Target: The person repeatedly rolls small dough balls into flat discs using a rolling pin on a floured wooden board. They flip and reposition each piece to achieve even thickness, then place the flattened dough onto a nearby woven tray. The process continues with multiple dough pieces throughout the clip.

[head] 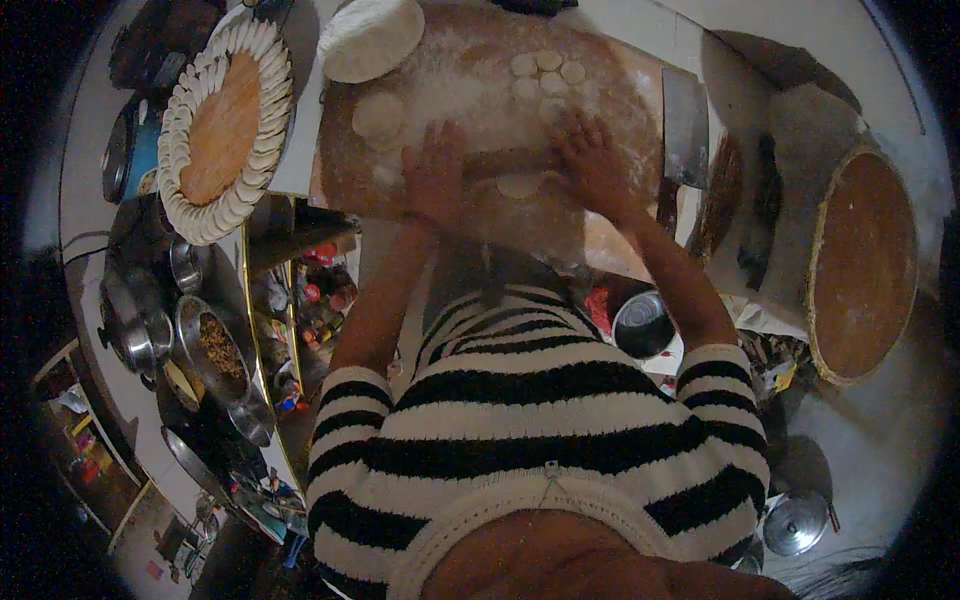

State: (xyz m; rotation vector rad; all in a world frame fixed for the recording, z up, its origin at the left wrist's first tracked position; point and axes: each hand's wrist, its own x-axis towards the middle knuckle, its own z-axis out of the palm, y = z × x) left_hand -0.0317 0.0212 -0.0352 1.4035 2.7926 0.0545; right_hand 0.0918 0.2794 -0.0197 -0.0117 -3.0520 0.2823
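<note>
A wooden rolling pin (pixel 508 163) lies crosswise on the floury wooden board (pixel 480 217). My left hand (pixel 436 169) presses on its left end, and my right hand (pixel 591 165) covers the right end with fingers spread forward. Just on the near side of the pin, partly beneath it, is a small round dough wrapper (pixel 519 186). Beyond my right hand lie several flattened dough rounds (pixel 551 81). Rolled wrappers (pixel 378 118) are piled to the left of my left hand. A large pale dough mass or floury round tray (pixel 373 39) sits at the board's far left corner; which, I cannot tell.
A round tray (pixel 221 135) ringed with dumplings stands at the left. Below it is a metal bowl of filling (pixel 223 345) beside a metal pot (pixel 139 322). A cleaver (pixel 685 127) lies along the board's right edge. Farther right is a round woven tray (pixel 864 266).
</note>
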